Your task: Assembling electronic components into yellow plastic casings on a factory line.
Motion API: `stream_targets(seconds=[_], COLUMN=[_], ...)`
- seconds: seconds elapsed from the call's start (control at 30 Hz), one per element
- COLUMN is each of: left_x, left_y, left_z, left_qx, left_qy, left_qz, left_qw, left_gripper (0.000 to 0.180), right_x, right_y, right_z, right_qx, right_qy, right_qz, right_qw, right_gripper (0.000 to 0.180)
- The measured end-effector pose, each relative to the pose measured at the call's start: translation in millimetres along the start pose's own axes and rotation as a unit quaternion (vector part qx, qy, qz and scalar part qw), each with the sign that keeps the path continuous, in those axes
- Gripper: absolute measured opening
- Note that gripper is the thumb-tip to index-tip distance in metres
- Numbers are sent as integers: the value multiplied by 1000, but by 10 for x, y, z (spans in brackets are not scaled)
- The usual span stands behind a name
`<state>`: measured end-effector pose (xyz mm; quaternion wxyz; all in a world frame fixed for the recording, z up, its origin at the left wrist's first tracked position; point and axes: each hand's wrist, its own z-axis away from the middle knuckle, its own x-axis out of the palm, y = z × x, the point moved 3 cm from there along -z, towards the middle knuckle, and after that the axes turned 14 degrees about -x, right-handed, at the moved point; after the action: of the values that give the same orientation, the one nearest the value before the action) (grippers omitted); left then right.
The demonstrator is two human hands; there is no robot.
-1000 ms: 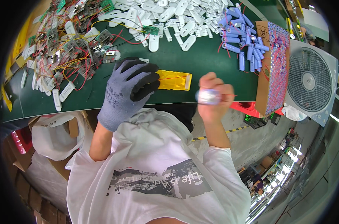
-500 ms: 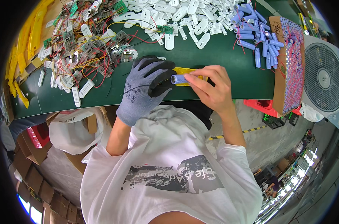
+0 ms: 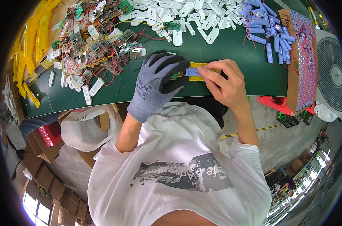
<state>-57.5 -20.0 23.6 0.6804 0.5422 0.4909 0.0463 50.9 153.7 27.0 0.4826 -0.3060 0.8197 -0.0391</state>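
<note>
At a green desk, a worker's gloved left hand presses down on a yellow plastic case, fingers spread and clamped over its left end. The bare right hand pinches a pale blue battery cell between thumb and fingertips, laying it along the case near the desk's front edge. Loose blue cells, white plastic parts and wired circuit boards lie heaped beyond; a fan stands at right.

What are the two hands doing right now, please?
Left hand: gloved, pressed down on the yellow casing.
Right hand: bare, pinching the blue cylindrical cell over that casing.
</note>
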Motion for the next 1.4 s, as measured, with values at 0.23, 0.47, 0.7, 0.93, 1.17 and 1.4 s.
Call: stream_targets(seconds=[0.23,0.47,0.7,0.93,1.17,1.4], left_x=[18,-2,11,24,4,27], left_y=[-13,3,-2,7,-14,-35], left_z=[-7,-7,14,10,12,25], left_qx=[28,7,16,24,23,19], left_qy=[-11,-4,-3,1,8,18], left_qz=[-14,4,4,12,0,14], left_qw=[999,1000,1000,1000,1000,1000], left_gripper=[47,42,25,24,26,25], right_x=[25,42,21,-25,-64,-196], right_y=[-42,-25,-18,-77,-146,-88], right_z=[-19,8,54,12,-339,-276], right_qx=[11,16,14,-13,-21,163], right_qy=[35,49,73,29,-101,198], right_qz=[-15,-37,-43,28,37,-404], right_qw=[999,998,996,999,994,878], right_gripper=[36,30,30,28,33,28])
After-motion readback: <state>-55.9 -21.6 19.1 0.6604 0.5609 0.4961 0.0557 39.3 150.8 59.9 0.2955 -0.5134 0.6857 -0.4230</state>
